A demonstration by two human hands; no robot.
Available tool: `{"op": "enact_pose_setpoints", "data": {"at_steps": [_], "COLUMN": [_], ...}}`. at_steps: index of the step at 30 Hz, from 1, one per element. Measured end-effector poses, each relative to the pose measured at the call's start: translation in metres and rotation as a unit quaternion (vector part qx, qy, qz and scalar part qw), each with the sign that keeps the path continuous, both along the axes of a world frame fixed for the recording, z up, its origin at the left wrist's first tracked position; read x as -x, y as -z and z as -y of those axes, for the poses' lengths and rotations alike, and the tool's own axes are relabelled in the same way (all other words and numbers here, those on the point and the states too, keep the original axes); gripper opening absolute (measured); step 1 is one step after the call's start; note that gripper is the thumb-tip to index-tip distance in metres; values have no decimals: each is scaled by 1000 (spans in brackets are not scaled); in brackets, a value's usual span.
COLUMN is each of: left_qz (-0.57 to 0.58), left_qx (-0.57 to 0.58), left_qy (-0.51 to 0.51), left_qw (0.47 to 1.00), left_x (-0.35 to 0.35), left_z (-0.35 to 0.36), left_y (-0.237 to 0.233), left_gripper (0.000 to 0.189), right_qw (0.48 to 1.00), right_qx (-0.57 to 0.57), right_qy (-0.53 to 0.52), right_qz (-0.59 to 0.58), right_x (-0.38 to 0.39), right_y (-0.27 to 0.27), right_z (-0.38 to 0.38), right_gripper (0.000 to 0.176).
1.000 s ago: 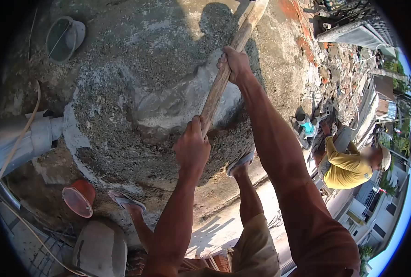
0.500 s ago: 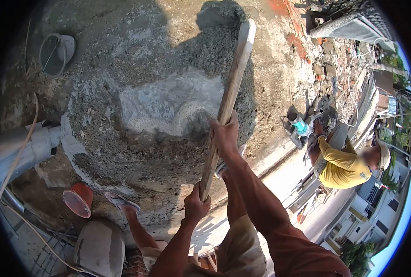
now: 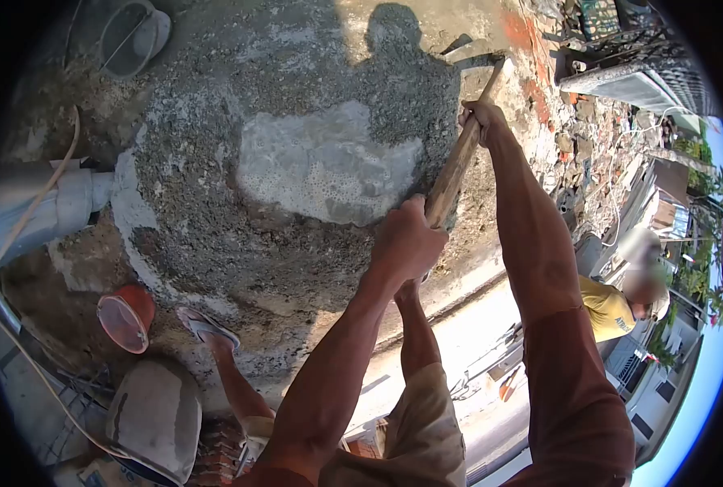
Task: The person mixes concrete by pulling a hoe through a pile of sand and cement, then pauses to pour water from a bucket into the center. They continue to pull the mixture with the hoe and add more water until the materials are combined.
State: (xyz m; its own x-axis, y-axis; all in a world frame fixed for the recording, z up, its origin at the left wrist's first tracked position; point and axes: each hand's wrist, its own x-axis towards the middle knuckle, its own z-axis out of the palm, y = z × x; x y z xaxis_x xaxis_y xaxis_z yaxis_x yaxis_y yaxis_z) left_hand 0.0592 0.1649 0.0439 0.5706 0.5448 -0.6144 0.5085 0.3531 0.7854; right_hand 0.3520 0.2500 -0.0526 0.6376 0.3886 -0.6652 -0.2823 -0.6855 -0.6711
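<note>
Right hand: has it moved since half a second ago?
Yes. The right hand went from the wet patch's near right corner outward, beyond its right edge, gripping the handle.

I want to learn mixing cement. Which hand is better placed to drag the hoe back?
Probably the right hand: it grips the wooden handle far out, nearest the blade at the far edge of the gravel mix. The left hand only holds the near end.
</note>
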Motion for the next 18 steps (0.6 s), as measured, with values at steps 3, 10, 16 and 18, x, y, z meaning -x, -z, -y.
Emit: {"op": "enact_pose_setpoints", "data": {"at_steps": [3, 10, 16, 18], "left_qz": [-41, -112, -35, 5], "left_qx": [-42, -96, -115, -65], "left_qy": [28, 65, 80, 77], "left_qw": [998, 987, 990, 995], "left_x": [67, 202, 134, 72], "left_z": [22, 155, 189, 185], "left_y": [4, 63, 82, 77], "left_gripper": [49, 48, 46, 46], "right_qw": [993, 965, 975, 975], "right_qx": [-68, -173, -162, -153], "right_qy": [96, 167, 154, 151], "right_qz": [-5, -107, 1, 49], "right_x": [71, 216, 146, 85], "right_y": [4, -11, -31, -34], "right_z": [43, 159, 197, 195], "right_gripper": [16, 23, 21, 15]}}
